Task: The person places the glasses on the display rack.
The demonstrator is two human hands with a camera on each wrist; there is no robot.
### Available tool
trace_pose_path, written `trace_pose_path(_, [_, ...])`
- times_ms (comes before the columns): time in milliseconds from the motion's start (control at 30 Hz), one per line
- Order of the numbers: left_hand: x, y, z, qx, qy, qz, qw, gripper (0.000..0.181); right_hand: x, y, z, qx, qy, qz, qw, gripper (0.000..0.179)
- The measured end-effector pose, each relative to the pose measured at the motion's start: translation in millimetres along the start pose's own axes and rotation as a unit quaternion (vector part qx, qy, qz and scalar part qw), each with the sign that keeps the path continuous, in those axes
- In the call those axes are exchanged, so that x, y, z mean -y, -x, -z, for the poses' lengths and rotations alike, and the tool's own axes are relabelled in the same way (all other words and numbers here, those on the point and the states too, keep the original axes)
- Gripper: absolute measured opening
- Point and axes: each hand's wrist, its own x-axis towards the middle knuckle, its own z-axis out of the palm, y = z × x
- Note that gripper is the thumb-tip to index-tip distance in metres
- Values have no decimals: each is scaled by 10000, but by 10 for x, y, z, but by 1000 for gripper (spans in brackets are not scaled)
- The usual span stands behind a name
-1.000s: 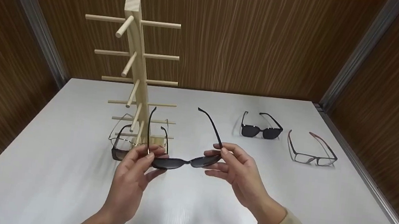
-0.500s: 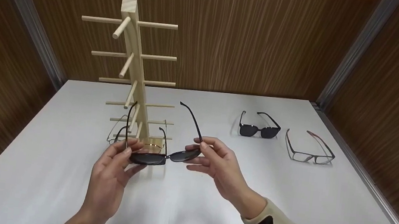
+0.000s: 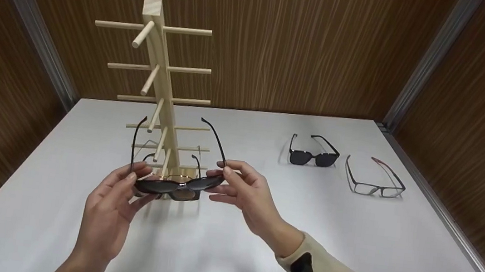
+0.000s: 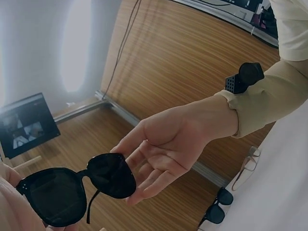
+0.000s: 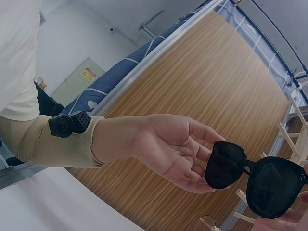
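Black sunglasses (image 3: 159,186) with both temples unfolded hang above the table, temples pointing away from me. My left hand (image 3: 107,212) pinches their left hinge end between thumb and fingers. At the right hinge end, my right hand (image 3: 253,201) pinches the frame, its lower fingers spread behind the lens. From below, the right wrist view shows the two dark lenses (image 5: 274,187) between the hands. Behind them stands a wooden peg rack (image 3: 159,60). Dark-framed glasses with brownish lenses (image 3: 184,195) and thin gold-rimmed glasses (image 3: 183,176) sit low on it, partly hidden by the held pair.
On the white table (image 3: 229,253), black sunglasses (image 3: 313,158) stand to the right with temples unfolded. Beside them are clear eyeglasses (image 3: 378,190) with red temple tips. Wood-grain panels (image 3: 289,45) enclose the back and sides. Bare pegs (image 3: 184,69) stick out along the rack's upper part.
Both hands have moved left together with the held sunglasses, which now overlap the glasses low on the rack. The hold looks the same. The head view has shifted slightly.
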Motion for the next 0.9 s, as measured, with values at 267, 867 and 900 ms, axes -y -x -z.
trace_pose_path(267, [-57,-62,129,18,195,-134,9997,31,-16,-94,-133,-1,14,-24,10000,26])
trace_pose_path(867, [-137,-332,328,-4,501,-140,9986,32,-101,-381,-284,-129,91,-22,9999,29])
trace_pose_path(900, [-131,-344,336,-26,525,-128,9985,32,-111,-396,-288,-129,88,-25,9999,29])
